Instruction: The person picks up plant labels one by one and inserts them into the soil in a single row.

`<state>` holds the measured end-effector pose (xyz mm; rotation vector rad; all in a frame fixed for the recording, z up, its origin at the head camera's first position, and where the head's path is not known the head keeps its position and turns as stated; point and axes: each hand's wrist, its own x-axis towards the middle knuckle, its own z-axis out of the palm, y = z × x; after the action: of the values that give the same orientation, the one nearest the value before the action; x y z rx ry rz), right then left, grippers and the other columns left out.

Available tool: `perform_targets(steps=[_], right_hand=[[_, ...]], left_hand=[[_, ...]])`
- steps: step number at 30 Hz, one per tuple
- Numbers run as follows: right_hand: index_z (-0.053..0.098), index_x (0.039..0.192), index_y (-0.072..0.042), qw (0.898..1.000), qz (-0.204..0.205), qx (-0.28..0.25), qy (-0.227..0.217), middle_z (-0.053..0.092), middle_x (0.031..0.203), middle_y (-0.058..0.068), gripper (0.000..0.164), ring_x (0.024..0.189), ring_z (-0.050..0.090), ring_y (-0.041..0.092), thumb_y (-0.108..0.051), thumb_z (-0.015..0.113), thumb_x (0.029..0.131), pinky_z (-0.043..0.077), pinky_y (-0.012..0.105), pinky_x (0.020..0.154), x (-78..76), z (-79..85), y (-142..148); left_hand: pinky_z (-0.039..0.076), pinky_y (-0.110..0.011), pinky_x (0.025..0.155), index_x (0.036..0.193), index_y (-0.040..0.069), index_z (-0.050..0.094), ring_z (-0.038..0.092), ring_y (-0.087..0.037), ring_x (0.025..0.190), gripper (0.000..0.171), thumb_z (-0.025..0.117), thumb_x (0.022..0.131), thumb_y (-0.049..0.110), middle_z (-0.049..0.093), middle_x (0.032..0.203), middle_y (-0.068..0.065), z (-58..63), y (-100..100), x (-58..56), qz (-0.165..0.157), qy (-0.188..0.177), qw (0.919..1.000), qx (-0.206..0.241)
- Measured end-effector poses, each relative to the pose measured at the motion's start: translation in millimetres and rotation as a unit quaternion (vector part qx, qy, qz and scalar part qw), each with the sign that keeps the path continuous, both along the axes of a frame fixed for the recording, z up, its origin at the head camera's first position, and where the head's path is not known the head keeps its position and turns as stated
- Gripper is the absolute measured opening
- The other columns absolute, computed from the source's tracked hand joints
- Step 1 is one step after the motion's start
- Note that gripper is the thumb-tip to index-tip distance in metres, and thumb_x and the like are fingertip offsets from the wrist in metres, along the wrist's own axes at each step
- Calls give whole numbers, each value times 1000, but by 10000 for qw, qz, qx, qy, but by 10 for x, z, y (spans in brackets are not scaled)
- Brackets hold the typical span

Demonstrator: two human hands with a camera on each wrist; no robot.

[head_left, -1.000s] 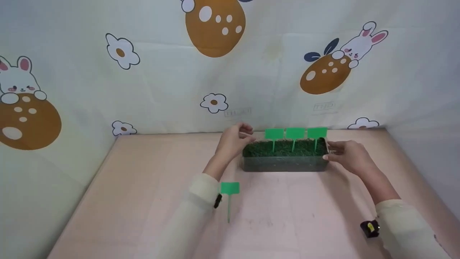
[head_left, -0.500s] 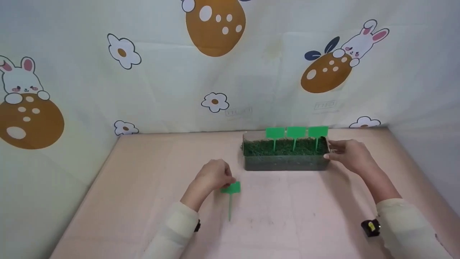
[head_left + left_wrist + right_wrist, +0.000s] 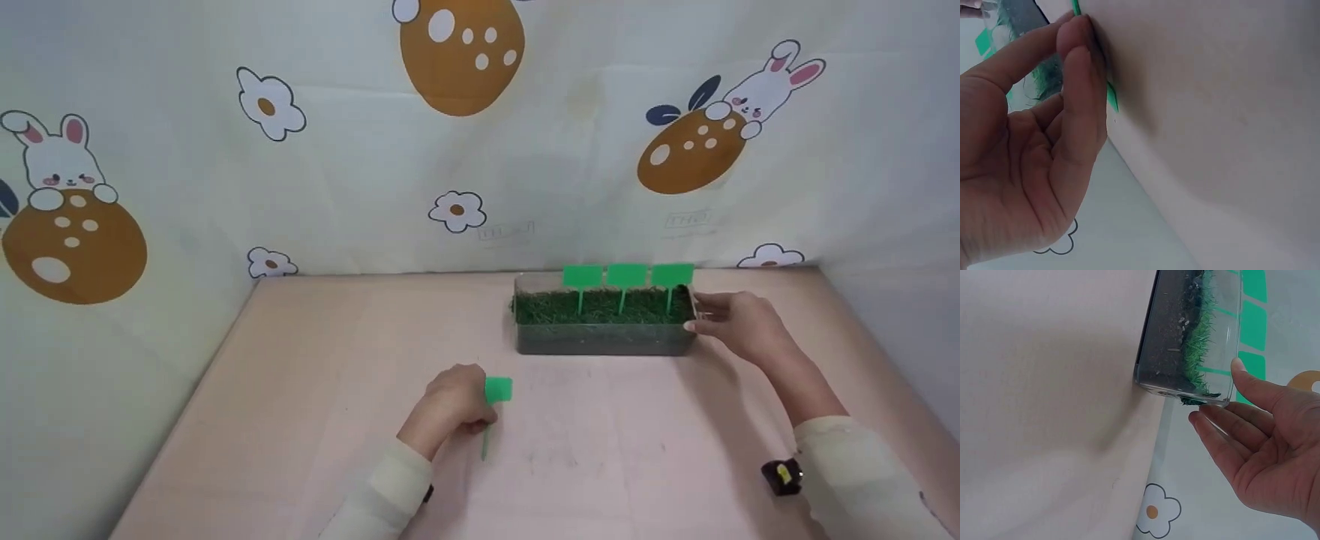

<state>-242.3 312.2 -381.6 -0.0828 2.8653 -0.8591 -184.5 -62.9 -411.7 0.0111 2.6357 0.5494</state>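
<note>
A clear, long planter box (image 3: 604, 341) holds dark soil with green grass on top. Several green plant labels are in view. Three of them, one being the middle label (image 3: 627, 276), stand upright in the grass toward the right end. My right hand (image 3: 742, 322) holds the box's right end, thumb at the front corner, as the right wrist view shows with the thumb on the rim. In front of the box, my left hand (image 3: 454, 401) pinches a loose plant label (image 3: 499, 389) by its thin stem (image 3: 1076, 7), close to the table. The fingers hide part of that label.
The pale table (image 3: 360, 337) runs back to a hanging cloth (image 3: 360, 180) printed with rabbits, flowers and brown eggs. The box stands near the table's back edge. Each sleeve carries a small dark wrist device (image 3: 782, 478).
My left hand has come from the box's left end toward me, down to the loose label, and now pinches its stem. My right hand has stayed at the box's right end.
</note>
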Motion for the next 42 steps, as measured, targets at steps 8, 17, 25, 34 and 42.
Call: perform_targets(steps=[8,17,25,34,42], right_hand=[[42,145,6,10000,-43,-68,-48,55,136,30,68,128,53,48,-24,72,92,42,62,105,53,-43,58],[43,145,6,9999,-41,-107,-111,54,138,29,68,128,53,47,-26,71,93,44,61,104,60,-64,36],[44,144,7,9999,21,-112,49,54,137,29,65,126,56,45,-25,70,93,45,59,102,37,-38,11],[44,145,6,10000,60,-38,65,53,139,29,66,126,55,46,-26,71,93,47,58,101,0,-8,-2],[44,145,6,10000,30,-47,69,53,139,30,65,126,56,46,-24,71,93,48,57,99,12,-7,3]], left_hand=[[32,-25,46,67,4,59,41,-14,49,18,74,78,4,45,55,-1,-89,31,-14,180,173,9994,231],[25,-25,46,54,13,42,30,-12,48,42,71,82,5,29,50,6,-120,-62,19,284,357,9968,655],[39,-22,55,71,9,60,47,-10,61,18,65,88,6,53,67,2,9,-277,-104,394,855,9757,1981],[58,-23,71,97,4,66,68,-11,77,11,73,89,7,73,92,-10,142,-439,-256,1156,2787,8677,3949],[59,-21,73,100,2,59,70,-14,82,23,76,87,7,74,93,-12,269,-314,-354,1259,3510,8245,4257]])
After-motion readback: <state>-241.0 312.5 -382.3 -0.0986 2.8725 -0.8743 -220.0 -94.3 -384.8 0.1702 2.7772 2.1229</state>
